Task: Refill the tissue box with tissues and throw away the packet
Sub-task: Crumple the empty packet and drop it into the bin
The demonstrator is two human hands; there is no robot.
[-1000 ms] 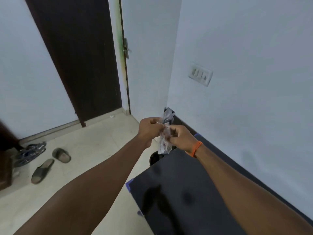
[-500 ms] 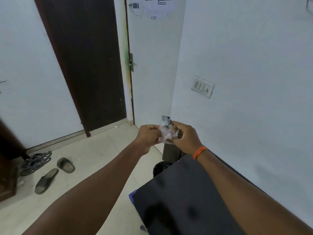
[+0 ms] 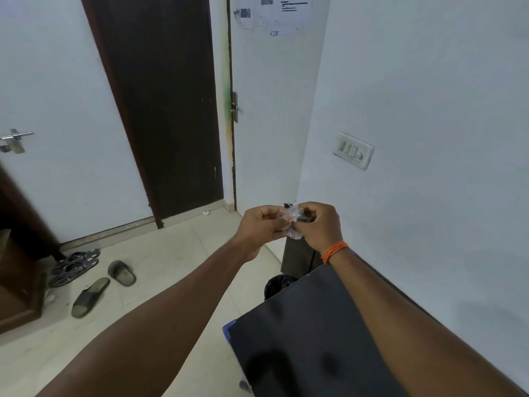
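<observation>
A crumpled clear plastic packet [image 3: 291, 221] is pinched between both my hands at chest height, in front of the wall corner. My left hand [image 3: 262, 224] grips its left side with closed fingers. My right hand [image 3: 320, 224], with an orange thread band at the wrist, grips its right side. Below the hands, a black bin [image 3: 279, 285] with a black liner stands on the floor, partly hidden by the black table [image 3: 309, 339]. No tissue box is in view.
A dark door [image 3: 160, 110] stands open ahead, next to a white door with a latch [image 3: 14, 140]. Slippers [image 3: 91, 293] and sandals [image 3: 74, 265] lie on the tiled floor at left. A switch plate [image 3: 353, 150] is on the right wall. A dark cabinet [image 3: 300, 253] stands in the corner.
The packet, long and hanging one second ago, is now squeezed into a small wad between both hands. The view has tilted upward, showing more of the doors.
</observation>
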